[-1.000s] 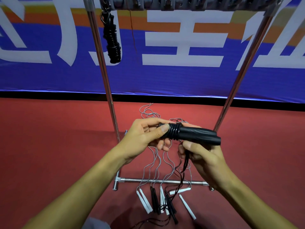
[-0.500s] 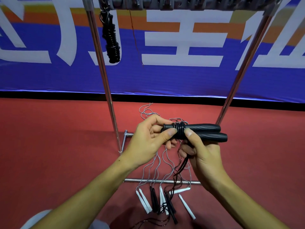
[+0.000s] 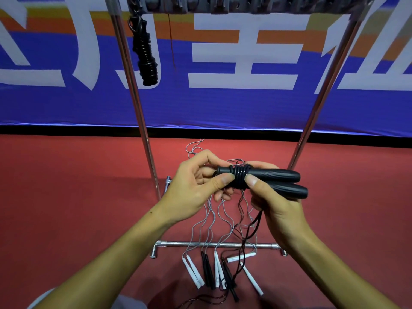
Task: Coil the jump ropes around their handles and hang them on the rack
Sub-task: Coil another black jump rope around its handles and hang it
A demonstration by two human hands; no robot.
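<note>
while the pair of black ribbed plastic handles (image 3: 263, 181) sits level before the chrome rack (image 3: 142, 134), left hand (image 3: 196, 181) pinches its coiled end and right hand (image 3: 274, 206) clamps beside the wraps; judgement: keep turns tight, feed loose black cord (image 3: 254, 228) without slack.

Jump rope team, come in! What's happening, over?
Left hand and right hand both grip black handles. Rope partly coiled, tail dangling. One coiled rope hung on rack. Nothing blocking.
</note>
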